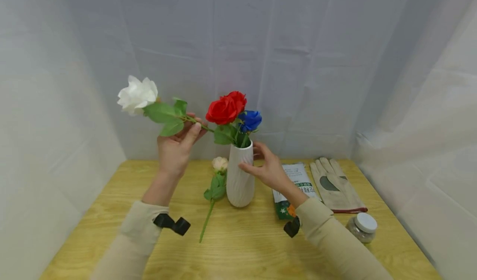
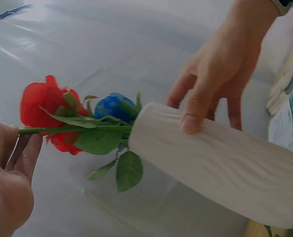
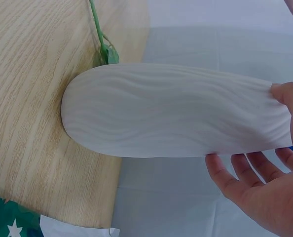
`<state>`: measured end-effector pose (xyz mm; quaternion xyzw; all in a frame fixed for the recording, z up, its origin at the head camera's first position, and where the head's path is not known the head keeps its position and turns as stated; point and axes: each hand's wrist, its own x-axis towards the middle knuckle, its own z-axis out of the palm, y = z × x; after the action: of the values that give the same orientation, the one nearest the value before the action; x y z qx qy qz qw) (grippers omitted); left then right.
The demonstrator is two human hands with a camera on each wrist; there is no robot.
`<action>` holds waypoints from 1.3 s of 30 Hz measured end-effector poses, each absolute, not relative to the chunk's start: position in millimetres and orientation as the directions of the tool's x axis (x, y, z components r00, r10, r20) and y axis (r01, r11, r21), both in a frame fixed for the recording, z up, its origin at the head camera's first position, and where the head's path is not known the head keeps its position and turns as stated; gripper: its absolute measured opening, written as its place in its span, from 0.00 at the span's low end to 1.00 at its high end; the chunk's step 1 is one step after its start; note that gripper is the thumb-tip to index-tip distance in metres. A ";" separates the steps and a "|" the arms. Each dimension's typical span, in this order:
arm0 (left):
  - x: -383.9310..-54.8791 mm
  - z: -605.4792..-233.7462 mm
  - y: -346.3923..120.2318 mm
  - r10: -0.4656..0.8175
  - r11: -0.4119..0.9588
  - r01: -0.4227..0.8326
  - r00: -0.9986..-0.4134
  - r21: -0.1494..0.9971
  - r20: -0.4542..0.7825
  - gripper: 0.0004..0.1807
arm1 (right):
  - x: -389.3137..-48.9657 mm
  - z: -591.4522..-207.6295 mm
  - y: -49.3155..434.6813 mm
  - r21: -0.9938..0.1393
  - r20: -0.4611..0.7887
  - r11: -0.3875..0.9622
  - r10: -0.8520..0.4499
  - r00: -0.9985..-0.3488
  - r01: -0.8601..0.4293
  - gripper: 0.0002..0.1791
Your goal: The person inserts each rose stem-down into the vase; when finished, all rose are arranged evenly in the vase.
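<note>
A: Status, quick?
B: L hand (image 1: 178, 148) pinches white rose (image 1: 138, 95) by its stem, thumb + fingers tight on it. R hand (image 1: 270, 169) has thumb + fingers round vase (image 1: 240, 176) nr rim; vase's upright on table (image 1: 242, 251). Can't tell if stem end's inside.
A: Risks?
B: Stem runs past red roses (image 1: 223, 110) + leaves (image 1: 225, 134): a snag could drag them or, w/ loose R grip, tip vase.
A: Obstacles?
B: Pale rose (image 1: 216, 185) lies just L of vase, knockable. Packet (image 1: 299, 176), gloves (image 1: 340, 189), jar (image 1: 362, 228) off R, prob. harmless.
</note>
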<state>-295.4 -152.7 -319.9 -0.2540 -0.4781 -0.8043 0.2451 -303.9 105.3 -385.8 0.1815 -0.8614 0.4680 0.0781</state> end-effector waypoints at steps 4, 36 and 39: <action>-299.3 -325.1 -145.3 -0.134 -0.388 0.661 -0.730 0.643 0.670 0.13 | -303.9 -385.6 105.0 -0.778 0.302 0.498 -0.238 -0.923 -0.383 0.42; -314.5 -346.0 -111.1 -0.130 0.027 0.579 -0.806 0.815 0.577 0.17 | -304.0 -385.0 105.6 -0.775 0.316 0.497 -0.231 -0.920 -0.391 0.42; -314.4 -351.7 -105.7 -0.075 0.020 0.550 -0.832 0.835 0.549 0.17 | -303.2 -385.7 105.4 -0.779 0.313 0.489 -0.236 -0.920 -0.391 0.42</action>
<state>-314.4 -105.7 -351.7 -0.1755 -0.6758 -0.6778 0.2305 -303.2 105.4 -385.7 0.1823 -0.8590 0.4712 0.0824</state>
